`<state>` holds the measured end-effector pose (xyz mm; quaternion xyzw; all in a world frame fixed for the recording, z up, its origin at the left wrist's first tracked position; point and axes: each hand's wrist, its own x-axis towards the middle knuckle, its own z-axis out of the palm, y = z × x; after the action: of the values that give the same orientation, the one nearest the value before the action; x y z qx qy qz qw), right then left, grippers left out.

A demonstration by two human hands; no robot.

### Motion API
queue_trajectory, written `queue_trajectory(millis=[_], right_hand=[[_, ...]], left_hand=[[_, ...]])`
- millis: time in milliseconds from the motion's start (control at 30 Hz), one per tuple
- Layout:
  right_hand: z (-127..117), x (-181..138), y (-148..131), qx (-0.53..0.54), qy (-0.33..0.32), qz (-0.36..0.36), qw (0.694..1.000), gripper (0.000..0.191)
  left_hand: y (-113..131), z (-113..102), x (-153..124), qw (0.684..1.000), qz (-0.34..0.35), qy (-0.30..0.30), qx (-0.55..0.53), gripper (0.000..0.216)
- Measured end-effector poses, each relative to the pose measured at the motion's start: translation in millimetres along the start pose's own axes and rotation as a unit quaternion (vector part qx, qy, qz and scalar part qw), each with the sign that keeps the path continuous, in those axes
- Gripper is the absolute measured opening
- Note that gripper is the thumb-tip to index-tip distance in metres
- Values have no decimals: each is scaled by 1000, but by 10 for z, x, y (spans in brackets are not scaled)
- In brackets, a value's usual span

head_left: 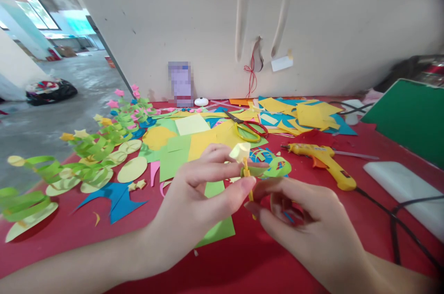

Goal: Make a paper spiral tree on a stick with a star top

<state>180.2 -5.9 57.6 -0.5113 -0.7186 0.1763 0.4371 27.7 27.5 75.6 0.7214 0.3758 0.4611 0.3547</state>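
Note:
Between my hands is a small paper flower: a pale cream folded star point(240, 152) on a thin yellow stem point(246, 170). My left hand point(211, 187) is closed, its thumb and fingers pinching the stem just under the star. Lower down, my right hand point(301, 220) is closed with thumb and index finger at the stem's bottom end. A light green curled paper strip point(277, 167) shows just behind the fingers; whether it is joined to the stem I cannot tell. Beneath my hands lies a green paper sheet point(218, 229), partly hidden.
A yellow glue gun point(322, 159) with a black cord rests on the red table point(166, 266) at right. Scissors point(246, 127) lie among paper scraps. Several green spiral paper plants point(90, 146) stand on the left. A green board point(409, 118) leans at far right, near a white block point(405, 187).

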Motion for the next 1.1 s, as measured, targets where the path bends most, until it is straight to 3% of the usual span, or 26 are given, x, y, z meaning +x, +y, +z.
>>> queue_trajectory(millis=[267, 433, 800, 1100], right_hand=[[7, -18, -9, 18, 3, 2, 1000, 14], [5, -14, -10, 12, -3, 7, 1000, 12], [-2, -28, 3, 6, -19, 3, 1000, 10], [3, -31, 12, 36, 4, 21, 999, 10]], left_hand=[[19, 15, -6, 997, -30, 14, -69, 20], [-3, -4, -4, 997, -9, -2, -78, 30], [-15, -9, -18, 998, -13, -7, -68, 26], [-67, 11, -65, 986, -60, 51, -146, 12]])
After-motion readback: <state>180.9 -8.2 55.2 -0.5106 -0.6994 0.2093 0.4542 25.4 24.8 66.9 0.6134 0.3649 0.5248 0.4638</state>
